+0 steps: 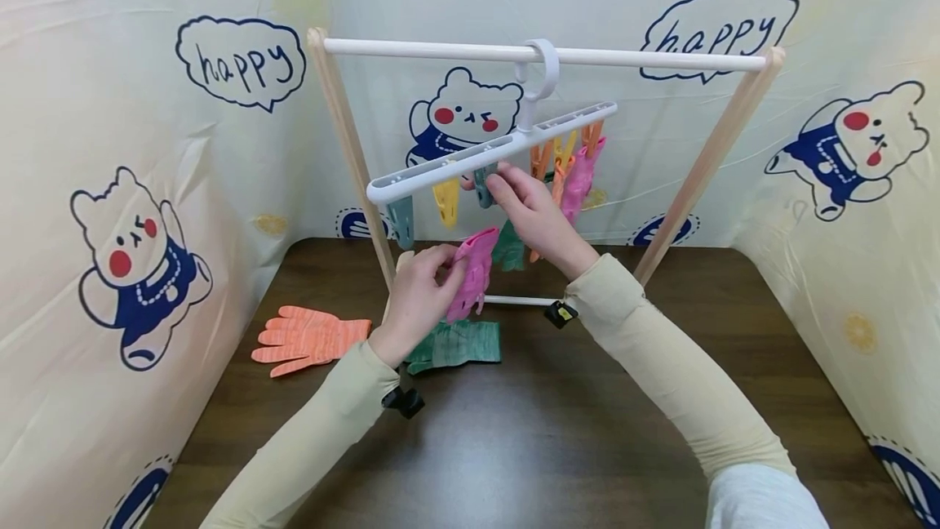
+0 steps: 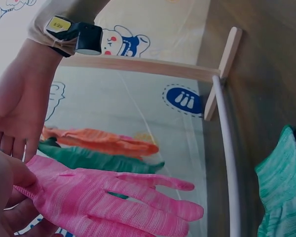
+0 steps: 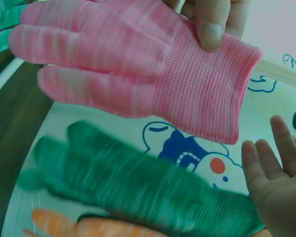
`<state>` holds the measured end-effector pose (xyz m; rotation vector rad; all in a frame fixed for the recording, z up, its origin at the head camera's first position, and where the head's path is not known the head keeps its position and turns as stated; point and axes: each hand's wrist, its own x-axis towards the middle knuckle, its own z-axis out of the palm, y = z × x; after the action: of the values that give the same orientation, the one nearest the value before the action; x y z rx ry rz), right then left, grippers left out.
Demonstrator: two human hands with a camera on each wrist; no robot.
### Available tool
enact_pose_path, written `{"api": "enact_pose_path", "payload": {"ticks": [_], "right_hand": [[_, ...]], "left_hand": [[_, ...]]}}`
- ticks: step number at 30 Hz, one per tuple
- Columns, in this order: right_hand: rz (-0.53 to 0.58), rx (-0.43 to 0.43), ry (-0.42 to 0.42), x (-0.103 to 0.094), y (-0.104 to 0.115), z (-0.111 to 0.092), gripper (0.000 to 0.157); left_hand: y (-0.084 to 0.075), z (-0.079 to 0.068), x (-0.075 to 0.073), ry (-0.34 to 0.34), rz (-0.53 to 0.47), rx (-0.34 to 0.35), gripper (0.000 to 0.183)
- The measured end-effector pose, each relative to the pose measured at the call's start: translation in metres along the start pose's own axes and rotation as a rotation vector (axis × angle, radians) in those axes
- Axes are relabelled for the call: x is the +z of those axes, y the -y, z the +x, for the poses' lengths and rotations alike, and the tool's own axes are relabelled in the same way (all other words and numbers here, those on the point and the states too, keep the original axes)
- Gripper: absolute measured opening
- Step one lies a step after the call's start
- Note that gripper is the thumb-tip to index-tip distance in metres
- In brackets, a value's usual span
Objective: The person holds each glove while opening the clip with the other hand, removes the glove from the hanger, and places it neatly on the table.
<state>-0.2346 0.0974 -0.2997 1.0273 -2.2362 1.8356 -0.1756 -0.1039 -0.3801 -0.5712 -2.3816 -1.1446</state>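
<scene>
My left hand (image 1: 423, 292) pinches a pink knitted glove (image 1: 473, 272) by its cuff, below the hanger. In the right wrist view the pink glove (image 3: 113, 59) spreads sideways, with the left thumb (image 3: 211, 34) on the ribbed cuff. My right hand (image 1: 534, 215) is raised to the white hanger (image 1: 470, 160) and pinches a blue-grey clothes peg (image 1: 483, 186) hanging from its bar. The peg is partly hidden by the fingers. To its left hang a yellow peg (image 1: 445, 201) and another blue-grey peg (image 1: 401, 220).
The hanger hooks over a white rod (image 1: 441, 50) on a wooden frame (image 1: 708, 170). Orange and yellow pegs (image 1: 541, 158) and another pink glove (image 1: 580, 178) hang at its right part, with green and orange gloves. An orange glove (image 1: 312, 338) and a green glove (image 1: 463, 344) lie on the brown table (image 1: 573, 431).
</scene>
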Motion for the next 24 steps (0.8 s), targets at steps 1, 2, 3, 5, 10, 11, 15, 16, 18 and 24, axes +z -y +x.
{"api": "enact_pose_path", "payload": {"ticks": [1, 2, 3, 5, 10, 11, 15, 16, 18, 24], "right_hand": [[-0.001, 0.012, -0.001, -0.001, -0.001, -0.002, 0.035], [0.004, 0.023, -0.001, -0.001, -0.001, -0.004, 0.036], [0.002, 0.037, -0.003, -0.002, -0.001, -0.006, 0.036], [-0.005, 0.072, -0.009, -0.003, 0.0, -0.01, 0.038], [-0.038, 0.143, -0.007, -0.008, 0.003, -0.018, 0.043], [-0.042, 0.15, -0.001, -0.009, 0.003, -0.02, 0.043], [-0.054, 0.158, 0.049, -0.013, 0.002, -0.03, 0.041], [-0.056, 0.155, 0.065, -0.015, 0.001, -0.032, 0.041], [-0.053, 0.149, 0.091, -0.017, -0.001, -0.038, 0.039], [-0.084, 0.175, 0.13, -0.027, -0.007, -0.058, 0.038]], "left_hand": [[0.001, -0.001, 0.001, 0.005, 0.0, -0.004, 0.015], [0.001, -0.001, 0.001, 0.01, -0.004, -0.011, 0.015], [0.001, -0.002, 0.002, 0.014, -0.006, -0.016, 0.015], [0.001, -0.003, 0.002, 0.02, -0.004, -0.027, 0.015], [0.0, -0.007, 0.002, 0.042, 0.022, -0.053, 0.016], [0.0, -0.008, 0.002, 0.048, 0.023, -0.057, 0.016], [-0.001, -0.012, 0.004, 0.063, 0.018, -0.066, 0.016], [0.0, -0.013, 0.004, 0.065, 0.014, -0.067, 0.015], [0.0, -0.014, 0.005, 0.065, 0.005, -0.062, 0.014], [0.001, -0.018, 0.01, 0.07, -0.001, -0.022, 0.012]]}}
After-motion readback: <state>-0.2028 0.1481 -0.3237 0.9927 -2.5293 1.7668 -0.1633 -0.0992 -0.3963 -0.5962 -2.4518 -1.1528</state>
